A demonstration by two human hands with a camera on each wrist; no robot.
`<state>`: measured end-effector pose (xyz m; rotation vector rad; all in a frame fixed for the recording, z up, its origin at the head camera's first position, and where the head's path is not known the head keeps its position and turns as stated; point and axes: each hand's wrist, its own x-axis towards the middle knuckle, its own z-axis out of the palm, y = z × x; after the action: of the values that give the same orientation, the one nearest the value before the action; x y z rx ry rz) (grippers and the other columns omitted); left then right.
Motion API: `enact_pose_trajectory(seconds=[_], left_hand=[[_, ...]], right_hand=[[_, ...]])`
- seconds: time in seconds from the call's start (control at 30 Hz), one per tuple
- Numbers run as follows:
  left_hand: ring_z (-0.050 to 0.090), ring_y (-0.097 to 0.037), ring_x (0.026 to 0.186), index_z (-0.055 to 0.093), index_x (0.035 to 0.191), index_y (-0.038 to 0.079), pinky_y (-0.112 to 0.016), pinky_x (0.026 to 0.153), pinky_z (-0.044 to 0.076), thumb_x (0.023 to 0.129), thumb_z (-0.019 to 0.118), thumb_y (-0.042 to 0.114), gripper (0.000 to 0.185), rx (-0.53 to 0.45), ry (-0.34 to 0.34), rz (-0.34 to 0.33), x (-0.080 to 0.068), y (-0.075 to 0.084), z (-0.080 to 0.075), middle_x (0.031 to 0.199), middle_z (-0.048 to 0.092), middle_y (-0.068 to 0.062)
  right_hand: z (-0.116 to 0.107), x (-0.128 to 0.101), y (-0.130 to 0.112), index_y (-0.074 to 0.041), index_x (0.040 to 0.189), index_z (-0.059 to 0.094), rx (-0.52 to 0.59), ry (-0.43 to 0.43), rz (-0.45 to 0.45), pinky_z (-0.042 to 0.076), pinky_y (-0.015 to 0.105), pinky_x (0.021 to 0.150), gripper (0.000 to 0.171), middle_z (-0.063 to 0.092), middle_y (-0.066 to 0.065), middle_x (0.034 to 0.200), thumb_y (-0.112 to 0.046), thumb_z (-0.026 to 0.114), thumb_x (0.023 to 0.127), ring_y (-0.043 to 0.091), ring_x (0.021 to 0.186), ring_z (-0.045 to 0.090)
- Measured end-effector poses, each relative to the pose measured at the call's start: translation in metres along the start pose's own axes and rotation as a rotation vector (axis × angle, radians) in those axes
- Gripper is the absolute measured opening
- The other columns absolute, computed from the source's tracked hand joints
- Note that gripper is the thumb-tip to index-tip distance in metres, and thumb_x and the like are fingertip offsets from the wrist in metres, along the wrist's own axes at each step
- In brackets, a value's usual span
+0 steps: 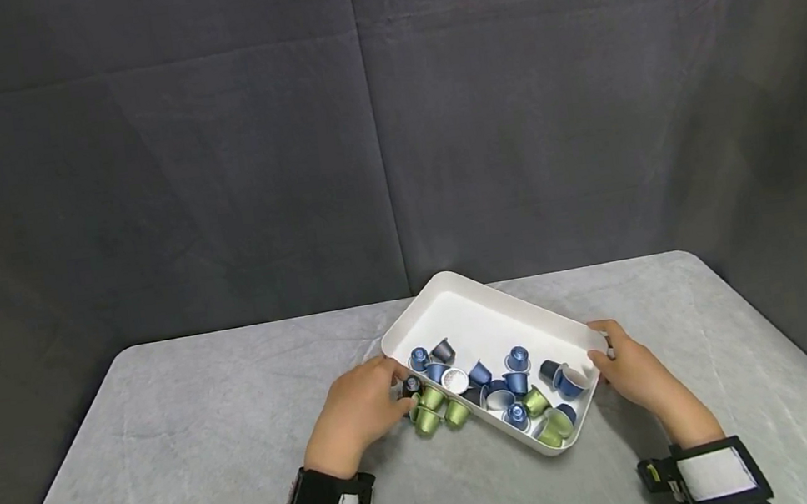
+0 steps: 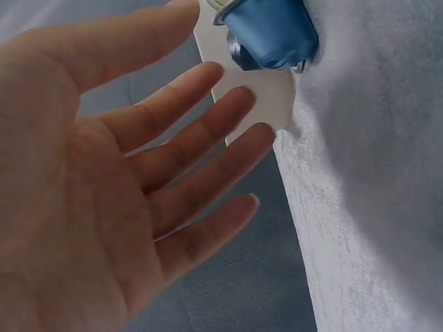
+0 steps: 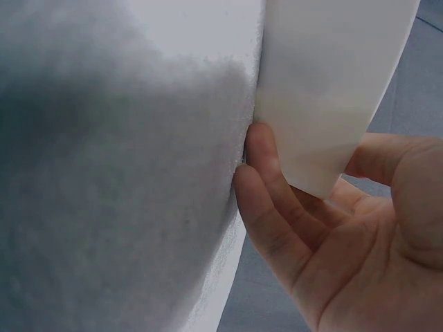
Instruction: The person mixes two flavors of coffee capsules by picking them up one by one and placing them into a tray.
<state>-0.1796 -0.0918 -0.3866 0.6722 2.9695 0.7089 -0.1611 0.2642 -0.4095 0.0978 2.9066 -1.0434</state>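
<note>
Nearest, the left hand [image 1: 359, 413] lies with fingers straight and spread against the left side of a white tray [image 1: 472, 319], beside a few green capsules [image 1: 438, 412] spilled onto the grey counter [image 1: 171, 449]. The right hand [image 1: 634, 375] grips the tray's right edge, fingers curled under the wall. The tray sits near the counter's middle, tilted, holding blue capsules [image 1: 515, 360] and green ones; behind hangs a dark backdrop [image 1: 387, 119].

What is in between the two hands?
In the head view, a white rectangular plastic tray full of blue and green coffee capsules sits between the left hand and the right hand.
</note>
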Motion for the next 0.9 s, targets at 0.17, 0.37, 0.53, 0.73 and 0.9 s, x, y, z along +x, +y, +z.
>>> enact_pose_trajectory(seconds=[0.17, 0.37, 0.53, 0.73, 0.9], left_hand=[[0.060, -0.018, 0.080, 0.067, 0.105, 0.006, -0.037, 0.070, 0.050, 0.083, 0.080, 0.020, 0.029, -0.038, -0.073, -0.027, -0.0018, -0.0006, -0.0015, 0.094, 0.066, -0.005], [0.055, -0.014, 0.072, 0.066, 0.095, 0.007, -0.036, 0.068, 0.049, 0.082, 0.080, 0.024, 0.026, -0.060, -0.101, -0.061, -0.0030, -0.0020, -0.0014, 0.090, 0.065, -0.003], [0.054, -0.014, 0.069, 0.067, 0.098, 0.007, -0.036, 0.068, 0.049, 0.082, 0.079, 0.028, 0.029, -0.082, -0.131, -0.086, -0.0023, -0.0036, 0.0004, 0.092, 0.067, -0.004], [0.056, -0.016, 0.073, 0.067, 0.099, 0.007, -0.038, 0.070, 0.049, 0.082, 0.079, 0.029, 0.030, -0.081, -0.147, -0.100, -0.0007, -0.0040, 0.0043, 0.094, 0.067, -0.004], [0.057, -0.017, 0.076, 0.066, 0.096, 0.008, -0.039, 0.072, 0.050, 0.081, 0.079, 0.028, 0.028, -0.070, -0.140, -0.103, -0.0004, -0.0040, 0.0062, 0.092, 0.066, -0.003]], right_hand=[[0.0001, 0.0000, -0.0009, 0.011, 0.139, 0.031, 0.006, -0.006, 0.019, 0.043, 0.035, 0.059, 0.046, 0.058, 0.017, 0.088, -0.006, 0.049, 0.100, 0.022, 0.069, 0.056], [0.0009, 0.0003, 0.0000, 0.011, 0.139, 0.032, 0.006, -0.003, 0.017, 0.043, 0.035, 0.059, 0.046, 0.057, 0.017, 0.088, -0.006, 0.049, 0.100, 0.022, 0.069, 0.056], [0.0010, 0.0005, 0.0012, 0.011, 0.139, 0.032, -0.005, 0.009, -0.002, 0.043, 0.034, 0.058, 0.045, 0.059, 0.018, 0.088, -0.005, 0.050, 0.100, 0.021, 0.069, 0.057], [0.0004, 0.0003, 0.0002, 0.011, 0.139, 0.032, -0.008, 0.012, -0.003, 0.043, 0.035, 0.058, 0.045, 0.059, 0.017, 0.087, -0.005, 0.050, 0.100, 0.021, 0.068, 0.057], [0.0008, -0.0004, -0.0006, 0.011, 0.138, 0.033, -0.003, 0.011, -0.001, 0.043, 0.034, 0.058, 0.045, 0.058, 0.017, 0.086, -0.005, 0.050, 0.100, 0.021, 0.068, 0.057]])
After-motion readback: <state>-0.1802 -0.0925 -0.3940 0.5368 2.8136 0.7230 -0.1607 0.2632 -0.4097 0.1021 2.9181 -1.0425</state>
